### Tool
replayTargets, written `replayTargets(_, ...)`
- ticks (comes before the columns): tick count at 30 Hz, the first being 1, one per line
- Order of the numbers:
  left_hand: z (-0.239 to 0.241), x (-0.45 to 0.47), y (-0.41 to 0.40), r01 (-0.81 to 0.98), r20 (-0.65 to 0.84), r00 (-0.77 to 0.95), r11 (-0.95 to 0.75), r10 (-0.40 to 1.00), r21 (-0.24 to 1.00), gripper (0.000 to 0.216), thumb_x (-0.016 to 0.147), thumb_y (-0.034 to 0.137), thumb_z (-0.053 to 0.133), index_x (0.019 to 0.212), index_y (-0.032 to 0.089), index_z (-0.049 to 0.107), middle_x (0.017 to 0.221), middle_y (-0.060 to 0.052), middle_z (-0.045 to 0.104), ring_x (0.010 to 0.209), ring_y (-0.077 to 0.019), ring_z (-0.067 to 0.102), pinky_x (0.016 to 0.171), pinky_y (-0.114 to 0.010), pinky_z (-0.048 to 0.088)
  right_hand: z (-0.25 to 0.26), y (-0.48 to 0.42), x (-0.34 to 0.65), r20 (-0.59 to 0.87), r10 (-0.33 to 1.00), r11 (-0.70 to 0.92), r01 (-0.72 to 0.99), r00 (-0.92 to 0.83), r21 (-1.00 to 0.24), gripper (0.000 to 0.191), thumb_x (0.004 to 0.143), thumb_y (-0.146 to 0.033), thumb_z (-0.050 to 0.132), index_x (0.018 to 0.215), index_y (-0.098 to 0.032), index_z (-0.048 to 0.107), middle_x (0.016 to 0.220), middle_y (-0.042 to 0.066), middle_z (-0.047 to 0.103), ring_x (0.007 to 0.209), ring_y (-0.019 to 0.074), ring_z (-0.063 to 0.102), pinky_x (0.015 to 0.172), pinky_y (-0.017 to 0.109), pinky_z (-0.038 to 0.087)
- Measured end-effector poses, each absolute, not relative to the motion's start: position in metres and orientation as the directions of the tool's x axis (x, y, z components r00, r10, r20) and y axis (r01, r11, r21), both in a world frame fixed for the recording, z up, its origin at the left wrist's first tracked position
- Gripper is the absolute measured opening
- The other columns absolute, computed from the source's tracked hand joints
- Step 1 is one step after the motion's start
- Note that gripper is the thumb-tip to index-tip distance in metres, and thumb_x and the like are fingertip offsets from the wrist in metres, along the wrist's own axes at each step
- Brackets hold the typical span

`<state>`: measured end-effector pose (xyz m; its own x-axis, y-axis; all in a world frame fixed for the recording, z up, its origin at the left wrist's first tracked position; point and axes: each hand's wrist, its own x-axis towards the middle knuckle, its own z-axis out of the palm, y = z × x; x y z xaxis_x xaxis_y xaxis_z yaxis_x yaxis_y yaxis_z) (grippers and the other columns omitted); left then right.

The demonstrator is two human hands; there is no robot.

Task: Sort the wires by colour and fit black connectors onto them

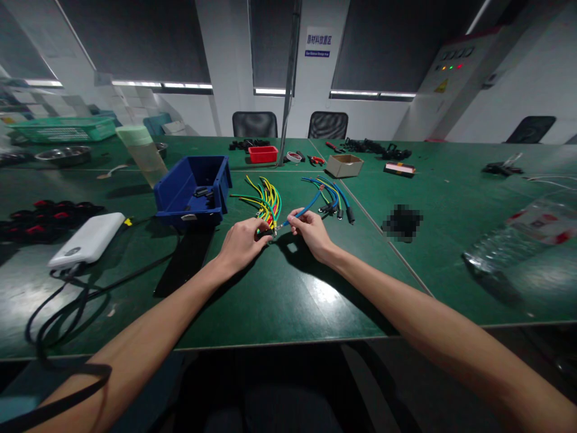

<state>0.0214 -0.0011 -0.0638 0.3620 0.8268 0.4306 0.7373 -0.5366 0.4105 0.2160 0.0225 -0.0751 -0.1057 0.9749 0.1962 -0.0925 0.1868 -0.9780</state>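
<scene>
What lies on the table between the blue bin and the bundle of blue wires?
In the head view, a fanned bundle of yellow-green wires lies between the blue bin and the blue wires.

— Where does the camera sit?

— On my head, facing forward and down over the green table (pixel 288 313). My forearms enter from the bottom corners. My left hand (pixel 243 242) and right hand (pixel 312 233) meet at mid-picture, close below the lens, on the yellow-green wires (pixel 267 201) and a blue wire (pixel 305 211).

— How wide is the view?

— Very wide. It takes in the whole table as far as the chairs (pixel 255 124) and the far wall (pixel 318 78), and the straight lines bend at the edges.
</scene>
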Motion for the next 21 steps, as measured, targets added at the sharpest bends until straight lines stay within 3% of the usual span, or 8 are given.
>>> replayTargets(13, -0.0615, 0.0218, -0.0018, 0.713, 0.449, 0.35, -0.544, 0.822, 0.442, 0.012, 0.081, 0.028, 0.06, 0.088, 0.019, 0.065, 0.088, -0.004, 0.068, 0.073, -0.0166, 0.059, 0.068, -0.028, 0.045, -0.0698, 0.0187, 0.2152, 0.28, 0.953, 0.278, -0.038, -0.118, -0.96, 0.027, 0.071, -0.042, 0.067, 0.08, -0.019, 0.056, 0.061, -0.004, 0.049, 0.056, 0.0104, 0.045, 0.055, 0.025, 0.036)
replayTargets(21, -0.0615, 0.0219, -0.0016, 0.705, 0.449, 0.311, -0.52, 0.837, 0.482, 0.013, 0.079, 0.028, 0.061, 0.087, 0.019, 0.066, 0.086, -0.003, 0.068, 0.068, -0.0156, 0.058, 0.065, -0.027, 0.043, -0.0706, 0.0182, 0.2144, 0.257, 0.961, 0.254, -0.04, -0.105, -0.966, 0.03, 0.068, -0.041, 0.069, 0.082, -0.019, 0.057, 0.065, -0.003, 0.053, 0.06, 0.0113, 0.049, 0.059, 0.026, 0.041)
